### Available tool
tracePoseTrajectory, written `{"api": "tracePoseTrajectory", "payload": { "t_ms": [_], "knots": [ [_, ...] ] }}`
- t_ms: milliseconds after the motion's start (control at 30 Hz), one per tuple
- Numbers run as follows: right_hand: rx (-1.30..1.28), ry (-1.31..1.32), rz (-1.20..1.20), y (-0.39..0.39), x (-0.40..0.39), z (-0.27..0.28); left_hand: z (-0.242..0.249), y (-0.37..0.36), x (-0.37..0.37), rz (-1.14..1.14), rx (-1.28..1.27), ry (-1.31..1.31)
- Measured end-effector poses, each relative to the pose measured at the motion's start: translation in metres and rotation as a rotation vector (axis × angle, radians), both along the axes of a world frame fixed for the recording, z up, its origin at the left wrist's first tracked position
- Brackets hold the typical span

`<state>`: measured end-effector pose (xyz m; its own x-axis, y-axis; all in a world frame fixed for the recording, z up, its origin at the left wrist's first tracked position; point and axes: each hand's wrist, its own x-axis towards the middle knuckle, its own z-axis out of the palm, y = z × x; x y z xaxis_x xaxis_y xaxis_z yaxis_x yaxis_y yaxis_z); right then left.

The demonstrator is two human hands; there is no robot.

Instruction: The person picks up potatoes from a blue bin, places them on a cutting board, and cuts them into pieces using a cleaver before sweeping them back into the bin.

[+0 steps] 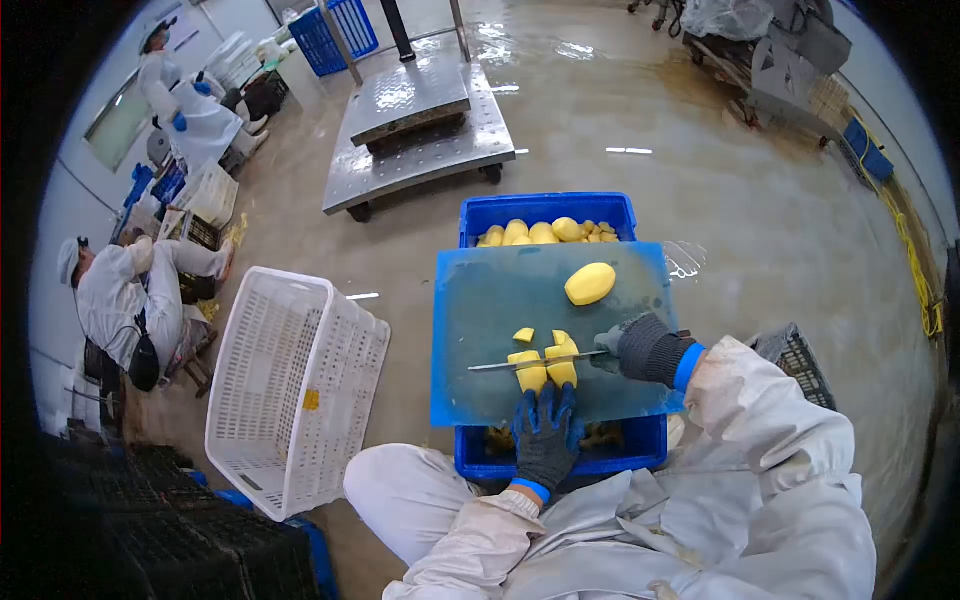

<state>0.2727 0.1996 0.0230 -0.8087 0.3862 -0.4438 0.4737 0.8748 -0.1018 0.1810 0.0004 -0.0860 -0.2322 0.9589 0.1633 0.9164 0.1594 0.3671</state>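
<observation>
My right hand (648,350), in a dark grey glove, is closed around the handle of a knife (490,367). Its blade lies across two lengthwise pieces of peeled potato (530,376) on the blue cutting board (485,300). With gloved blue fingertips, my left hand (546,436) grips the near ends of those pieces, just below the blade. Two smaller potato chunks (524,335) sit beyond the knife. Farther up the board rests a whole peeled potato (590,284), apart from both hands.
The board bridges a blue crate (548,208) holding several peeled potatoes. A white perforated basket (268,400) stands tilted at left. Beyond are a metal platform scale (420,140) and two seated people (135,290) along the left wall. A dark crate (795,365) is at my right.
</observation>
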Motion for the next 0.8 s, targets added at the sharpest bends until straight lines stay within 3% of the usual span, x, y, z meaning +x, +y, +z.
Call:
{"api": "tracePoseTrajectory", "payload": {
  "t_ms": [100, 500, 600, 667, 733, 767, 800],
  "knots": [
    [0.01, -0.073, 0.012, -0.003, 0.005, 0.015, -0.001, -0.003, 0.002, -0.003, -0.014, 0.002],
    [-0.017, -0.141, 0.045, -0.012, -0.01, -0.048, -0.001, 0.002, 0.0, 0.02, -0.05, -0.007],
    [-0.233, -0.026, -0.094, -0.011, -0.023, -0.046, 0.005, 0.001, 0.0, 0.005, -0.018, 0.006],
    [-0.193, 0.047, -0.084, -0.015, -0.015, -0.04, 0.006, 0.001, -0.005, 0.005, 0.022, 0.012],
    [-0.158, 0.107, -0.072, -0.023, 0.0, -0.021, 0.005, -0.006, -0.018, -0.225, 0.038, 0.022],
    [-0.079, 0.134, -0.03, -0.026, 0.012, -0.007, 0.007, -0.015, -0.027, -0.228, 0.039, 0.021],
    [0.005, 0.164, 0.009, -0.026, 0.022, 0.001, 0.016, -0.025, -0.039, -0.158, 0.088, -0.137]
  ]
}}
